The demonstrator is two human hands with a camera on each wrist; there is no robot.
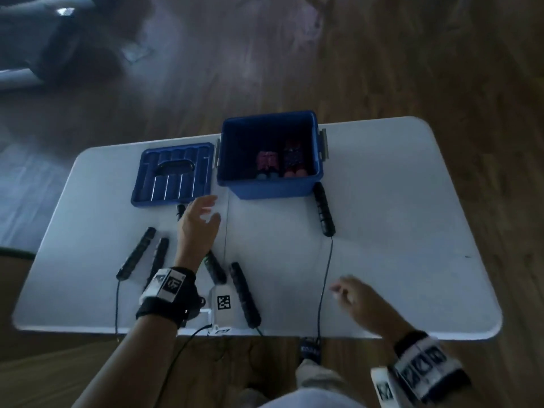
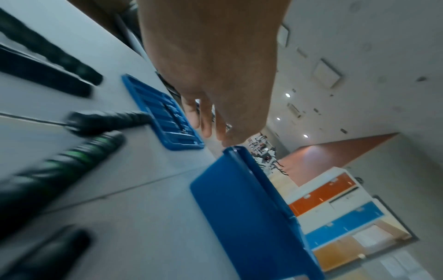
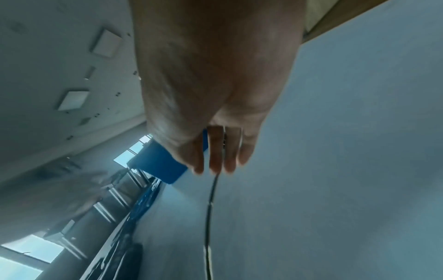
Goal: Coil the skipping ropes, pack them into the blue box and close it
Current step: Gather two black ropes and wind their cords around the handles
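While both hands hang loose and empty over the white table (image 1: 397, 201), nothing's getting coiled yet.
The ribbed black handle (image 1: 323, 209) lies at about 11 o'clock from the right hand (image 1: 357, 301), long axis roughly 12-to-6, its thin cord (image 1: 323, 284) trailing off the near edge. The left hand (image 1: 195, 228) is farther away. The open blue box (image 1: 269, 188), hard plastic, sits at 12.

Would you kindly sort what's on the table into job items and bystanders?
Job:
blue box, open
lid, beside it
rope handles, cords trailing off the table's edge

Bystanders:
white tagged block
pink and dark items already in the box
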